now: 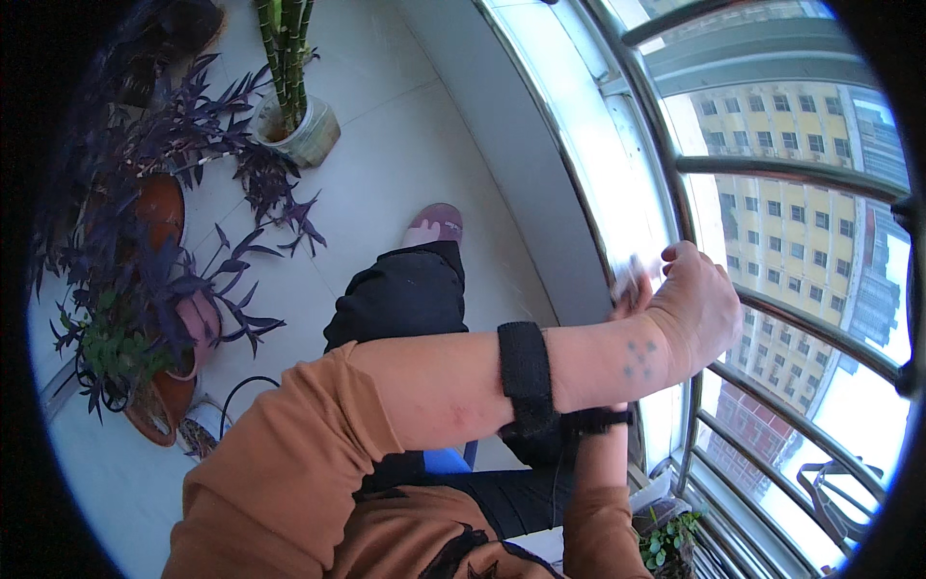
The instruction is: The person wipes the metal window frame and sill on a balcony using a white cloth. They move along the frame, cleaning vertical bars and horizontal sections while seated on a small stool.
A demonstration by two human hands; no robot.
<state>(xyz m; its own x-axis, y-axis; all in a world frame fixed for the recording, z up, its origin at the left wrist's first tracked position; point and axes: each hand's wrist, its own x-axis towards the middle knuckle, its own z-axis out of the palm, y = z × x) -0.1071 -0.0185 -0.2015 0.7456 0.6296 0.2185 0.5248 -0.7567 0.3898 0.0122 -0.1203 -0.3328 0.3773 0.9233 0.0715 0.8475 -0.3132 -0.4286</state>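
My left hand [696, 307] is at the window bars, its wrist bent and its fingers curled; whether it holds anything cannot be told. A black strap [527, 376] goes round my left forearm, which crosses above my right forearm. Mostly hidden behind the left wrist, my right hand [631, 298] shows only some fingers. At those fingers is a small, pale, blurred thing [631, 277], perhaps clear plastic, over the white window sill [615, 181]. My right wrist wears a black band [604, 421].
Metal window bars [788, 170] run along the right. On the tiled floor stand a plastic pot of bamboo stems [307, 137] and a brown pot [160, 210] with purple-leaved plants. A small green plant [669, 543] grows at the lower right. A black cable [235, 391] curves at the lower left.
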